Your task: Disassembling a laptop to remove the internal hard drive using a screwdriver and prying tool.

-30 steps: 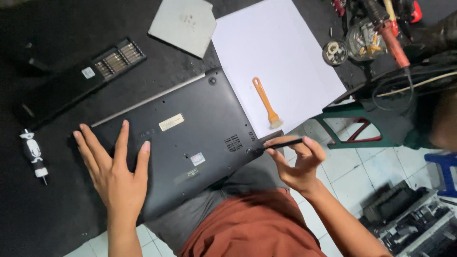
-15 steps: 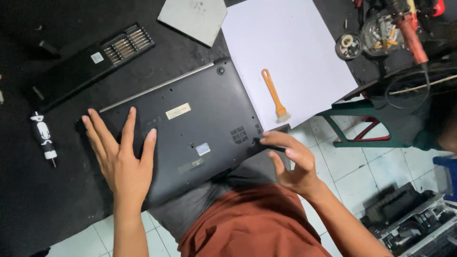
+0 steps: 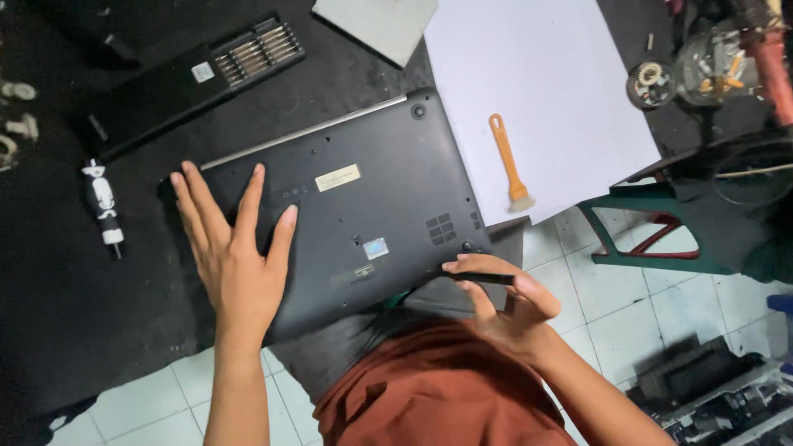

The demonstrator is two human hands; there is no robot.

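The laptop lies bottom-up, its near corner hanging past the black table edge over the person's lap, white tiles below. Left hand is spread flat on its dark base, holding nothing. Right hand pinches a thin black tool at the corner. Orange brush rests on white paper alongside.

Black worktable with repair things.
Laptop lies centred; white sheet beside it, bit case behind it.
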